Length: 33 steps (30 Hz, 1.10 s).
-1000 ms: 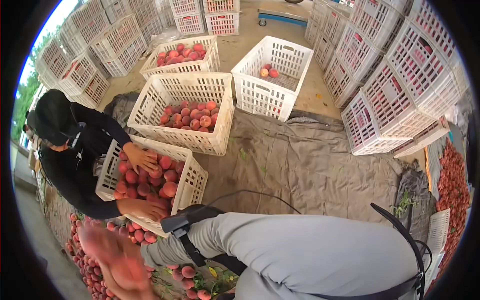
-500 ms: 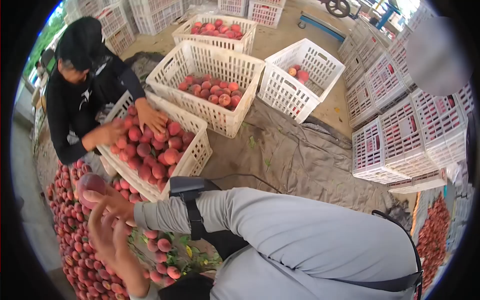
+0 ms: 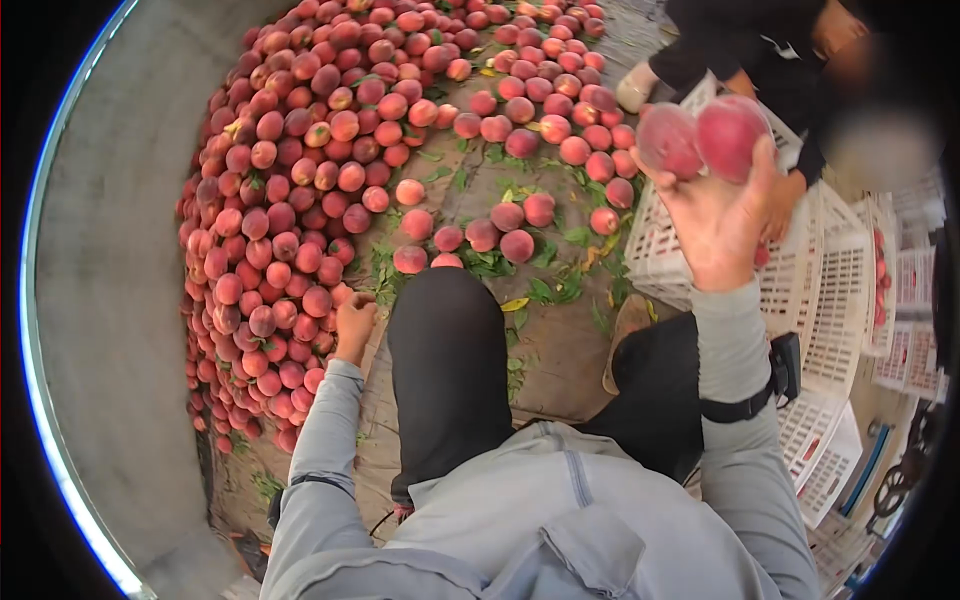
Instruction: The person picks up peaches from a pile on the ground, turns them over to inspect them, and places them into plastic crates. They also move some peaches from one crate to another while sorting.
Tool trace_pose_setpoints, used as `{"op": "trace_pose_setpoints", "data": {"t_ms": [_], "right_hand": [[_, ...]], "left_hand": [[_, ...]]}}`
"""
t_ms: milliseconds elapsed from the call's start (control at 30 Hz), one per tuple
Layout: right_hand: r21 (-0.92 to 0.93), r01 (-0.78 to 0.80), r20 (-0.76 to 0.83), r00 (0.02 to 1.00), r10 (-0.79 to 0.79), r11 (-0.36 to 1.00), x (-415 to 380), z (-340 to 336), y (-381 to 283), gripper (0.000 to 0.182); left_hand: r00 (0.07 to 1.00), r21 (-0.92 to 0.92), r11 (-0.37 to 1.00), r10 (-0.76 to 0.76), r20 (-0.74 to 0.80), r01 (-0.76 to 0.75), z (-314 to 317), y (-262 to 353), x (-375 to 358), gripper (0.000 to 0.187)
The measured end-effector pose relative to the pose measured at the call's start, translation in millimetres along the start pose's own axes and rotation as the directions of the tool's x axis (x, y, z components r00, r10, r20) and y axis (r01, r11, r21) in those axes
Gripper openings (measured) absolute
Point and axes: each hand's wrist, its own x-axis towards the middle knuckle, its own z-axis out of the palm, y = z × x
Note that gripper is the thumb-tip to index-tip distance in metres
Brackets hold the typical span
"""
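While half a second ago the head view was turned to the crates at the side, it now looks down on the large pile of peaches (image 3: pixel 300 205), which fills the upper left part. Then, the two hands of the person were close together and only one peach could be seen in the right hand. Now the right hand (image 3: pixel 712 235) is raised on the right side and carries two peaches (image 3: pixel 732 138), which touch each other side by side. Its fingers are moderately spread and bent around the fruits, with the thumb against the outer one; the fingers behind the fruits are hidden. This hand is in front of a white crate (image 3: pixel 656 240), and a co-worker's hand (image 3: pixel 786 206) appears just beside it.

The left hand (image 3: pixel 354 325) has gone down to the near edge of the pile, well apart from the right one. Its fingers are curled towards the peaches there, but I cannot tell if they pinch one or only touch it. Between the hands, some loose peaches (image 3: pixel 482 235) lie on the floor cover (image 3: pixel 570 345) among green leaves (image 3: pixel 556 288).
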Motion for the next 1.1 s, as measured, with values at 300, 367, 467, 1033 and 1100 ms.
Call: {"op": "trace_pose_setpoints", "data": {"t_ms": [300,367,467,1033,1100], "right_hand": [[-0.067,-0.184,-0.087,0.98,0.178,0.981,22.9,23.6,51.4,0.069],[-0.113,-0.214,-0.099,0.974,0.203,0.97,26.6,27.0,62.2,0.075],[-0.116,-0.224,-0.155,0.966,0.206,0.968,32.4,29.4,74.0,0.076],[-0.235,-0.276,-0.183,0.954,0.236,0.932,38.6,21.7,92.5,0.08],[-0.232,-0.283,-0.205,0.949,0.238,0.931,36.3,20.8,92.5,0.08]], "left_hand": [[0.923,0.624,0.715,0.385,0.025,-0.315,19.1,15.1,106.9,0.057],[0.855,0.679,0.621,0.518,0.019,-0.391,15.1,39.8,150.3,0.063],[0.78,0.77,0.466,0.622,0.066,-0.437,9.4,71.5,210.1,0.062],[0.824,0.821,0.369,0.532,0.197,-0.435,92.3,25.3,180.7,0.069],[0.869,0.741,0.515,0.458,0.187,-0.431,87.9,33.2,175.2,0.062]]}}
